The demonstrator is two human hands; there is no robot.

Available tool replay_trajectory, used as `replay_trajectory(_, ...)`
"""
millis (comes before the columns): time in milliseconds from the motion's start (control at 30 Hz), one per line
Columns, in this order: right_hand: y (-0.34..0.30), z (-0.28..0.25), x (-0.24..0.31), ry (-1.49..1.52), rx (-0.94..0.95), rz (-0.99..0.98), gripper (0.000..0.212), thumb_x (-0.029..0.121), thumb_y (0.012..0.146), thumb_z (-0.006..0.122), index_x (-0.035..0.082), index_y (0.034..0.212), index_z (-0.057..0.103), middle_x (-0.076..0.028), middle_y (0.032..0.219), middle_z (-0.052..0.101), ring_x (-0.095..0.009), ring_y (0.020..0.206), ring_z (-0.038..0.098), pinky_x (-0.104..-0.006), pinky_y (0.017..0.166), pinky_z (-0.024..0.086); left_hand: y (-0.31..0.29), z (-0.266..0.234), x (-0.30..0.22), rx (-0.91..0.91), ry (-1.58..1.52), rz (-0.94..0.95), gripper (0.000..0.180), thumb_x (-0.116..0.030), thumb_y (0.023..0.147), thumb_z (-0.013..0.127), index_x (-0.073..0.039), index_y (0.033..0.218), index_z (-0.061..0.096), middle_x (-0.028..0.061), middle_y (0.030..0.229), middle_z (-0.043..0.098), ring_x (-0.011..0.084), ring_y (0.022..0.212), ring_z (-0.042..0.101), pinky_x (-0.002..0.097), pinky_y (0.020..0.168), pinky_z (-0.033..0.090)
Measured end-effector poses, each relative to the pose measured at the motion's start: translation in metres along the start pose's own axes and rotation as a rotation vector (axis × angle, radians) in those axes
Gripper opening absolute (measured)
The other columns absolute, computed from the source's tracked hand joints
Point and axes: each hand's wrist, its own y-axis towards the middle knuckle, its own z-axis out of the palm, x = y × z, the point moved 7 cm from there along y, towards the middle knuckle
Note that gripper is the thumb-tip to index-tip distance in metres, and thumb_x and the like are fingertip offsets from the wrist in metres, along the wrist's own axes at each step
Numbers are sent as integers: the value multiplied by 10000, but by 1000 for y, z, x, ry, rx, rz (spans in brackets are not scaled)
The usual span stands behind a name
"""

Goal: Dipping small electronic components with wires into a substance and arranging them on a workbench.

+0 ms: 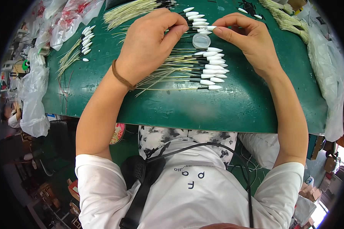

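Green work table (218,110), person seated: left hand (149,44) curled, fingertips pinching a white-tipped wire piece (204,28) from one end; right hand (248,38) pinching its other end, just above a small clear round lid (201,41); row of white-tipped wires (212,68) below the lid

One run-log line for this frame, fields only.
left hand: on wired white tips | right hand: pinching one white tip | small round clear lid between hands | green table
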Motion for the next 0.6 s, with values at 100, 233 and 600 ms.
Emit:
replay_trajectory(100,0,2,0,42,18,11,188,223,851,781,69,956,762,51,800,659,-33,665,478,-210,593,377,1,0,-2,1,-18,-12,94,-66,924,659,10,979,666,56,839,615,140,728,553,259,643,433)
replay_trajectory(233,-1,7,3,60,43,7,183,216,852,780,64,953,760,45,816,662,-32,685,489,-212,602,386,1,4,-8,-13,-68,-11,94,-65,920,664,10,976,671,60,849,619,145,747,564,260,659,442)
replay_trajectory(600,-3,3,20,-111,48,-201,173,201,848,776,56,942,767,38,904,695,-53,736,524,-211,636,403,-3,7,-9,44,-60,-83,84,-60,907,671,-1,966,681,50,854,628,150,780,579,255,689,454)
